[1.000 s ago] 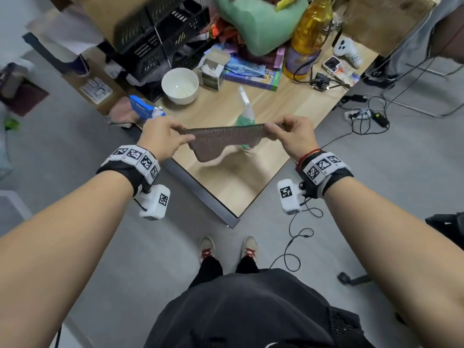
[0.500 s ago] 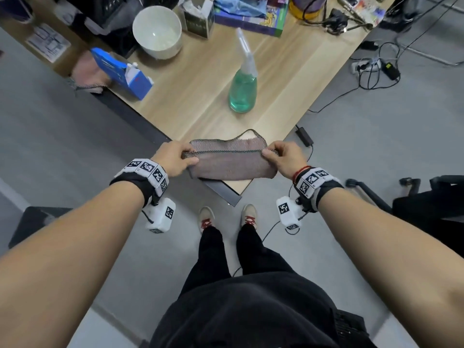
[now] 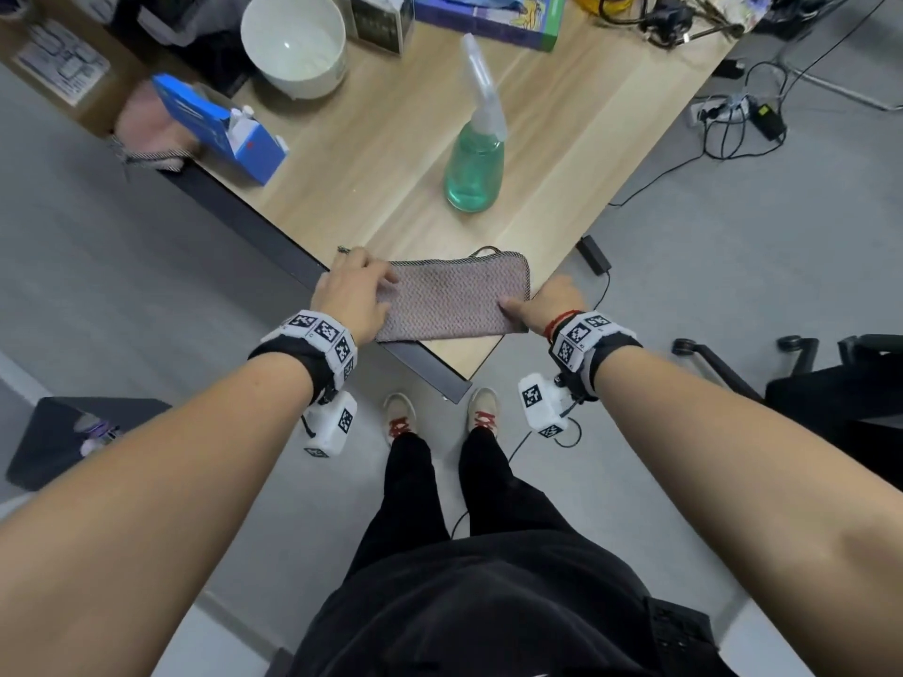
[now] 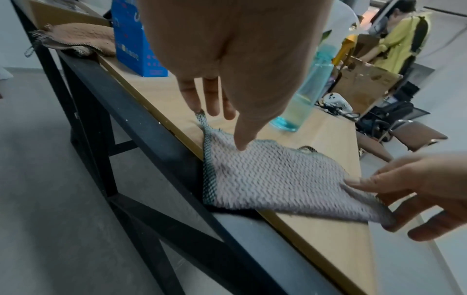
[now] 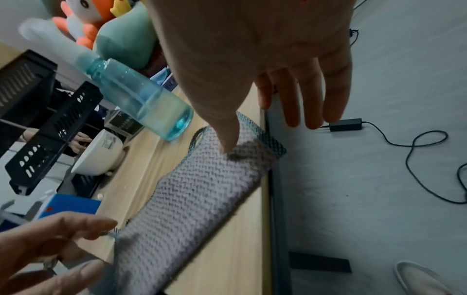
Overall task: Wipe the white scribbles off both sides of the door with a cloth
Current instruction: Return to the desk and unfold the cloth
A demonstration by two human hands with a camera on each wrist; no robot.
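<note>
A folded pinkish-grey woven cloth [image 3: 454,300] lies flat on the near corner of the wooden table [image 3: 371,188]. My left hand [image 3: 354,298] is at its left end. In the left wrist view the thumb presses the cloth [image 4: 278,175] and the fingertips [image 4: 202,111] pinch its raised far corner. My right hand [image 3: 542,305] holds the near right corner, which overhangs the table edge. Its thumb lies on top of the cloth [image 5: 202,189] and its fingers [image 5: 303,103] reach past the edge beneath. No door is in view.
A green spray bottle [image 3: 474,163] stands just beyond the cloth. A white bowl [image 3: 293,41], a blue box [image 3: 220,129] and another pink cloth [image 3: 146,134] sit further back. Cables [image 3: 733,124] lie on the floor at right, near a black chair [image 3: 830,398].
Both hands have lowered the cloth from the air, where it was stretched between them, down flat onto the table corner. The view has tilted downward.
</note>
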